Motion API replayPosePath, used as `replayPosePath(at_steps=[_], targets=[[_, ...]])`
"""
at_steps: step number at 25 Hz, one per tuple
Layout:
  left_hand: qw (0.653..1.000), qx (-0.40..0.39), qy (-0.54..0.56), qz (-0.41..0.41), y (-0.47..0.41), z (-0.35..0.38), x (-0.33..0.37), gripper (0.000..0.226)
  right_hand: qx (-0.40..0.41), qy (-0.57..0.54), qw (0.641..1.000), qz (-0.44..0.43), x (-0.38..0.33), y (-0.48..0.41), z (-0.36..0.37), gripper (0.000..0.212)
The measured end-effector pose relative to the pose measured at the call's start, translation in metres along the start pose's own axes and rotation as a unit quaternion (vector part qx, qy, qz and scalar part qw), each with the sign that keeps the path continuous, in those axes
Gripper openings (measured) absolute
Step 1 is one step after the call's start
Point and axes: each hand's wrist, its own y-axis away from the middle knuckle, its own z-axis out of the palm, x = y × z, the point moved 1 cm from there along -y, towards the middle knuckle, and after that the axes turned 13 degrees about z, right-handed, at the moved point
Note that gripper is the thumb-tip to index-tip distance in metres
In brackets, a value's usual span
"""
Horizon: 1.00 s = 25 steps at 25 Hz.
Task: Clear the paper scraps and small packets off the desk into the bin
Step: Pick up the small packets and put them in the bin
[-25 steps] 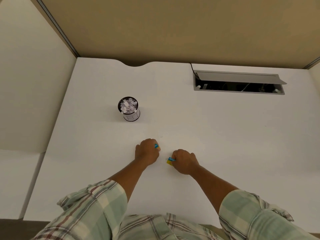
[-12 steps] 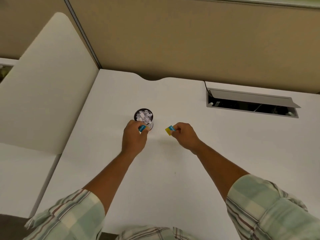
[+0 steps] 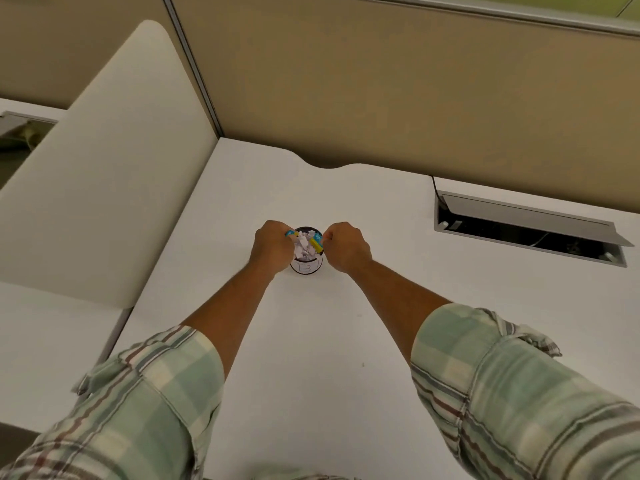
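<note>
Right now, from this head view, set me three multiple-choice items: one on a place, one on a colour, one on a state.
1. Where is the bin on the desk?
A. between the two hands
B. beside the cable hatch
C. at the near edge

2. What colours is the packet in the right hand?
A. red and black
B. yellow and blue
C. plain white

3. What state is the bin in?
A. empty
B. tipped over
C. upright, full of paper scraps

Answers:
1 A: the left hand and right hand flank it.
2 B: the right packet shows yellow with blue.
3 C: white paper scraps fill its open top.
</note>
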Motion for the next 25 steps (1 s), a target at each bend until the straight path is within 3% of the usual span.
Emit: replayPosePath(at_steps=[5, 16, 21, 25], targets=[[0.999, 0.041, 0.004, 0.02, -0.003, 0.002, -0.003, 0.008, 0.06, 0.044, 0.996, -0.042, -0.002, -0.002, 0.008, 0.022], [0.997, 0.002, -0.072, 0.032, -0.005, 0.018, -0.01, 0.014, 0.144, 0.235, 0.95, -0.145, -0.012, -0.007, 0.031, 0.012], [0.992, 0.001, -0.126, 0.009, -0.004, 0.024, -0.005, 0.017, 0.118, 0.281, 0.942, -0.138, -0.021, -0.011, 0.037, 0.017], [0.993, 0.012, -0.113, 0.001, -0.001, 0.025, -0.004, 0.016, 0.107, 0.263, 0.947, -0.154, -0.019, -0.013, 0.035, 0.007]])
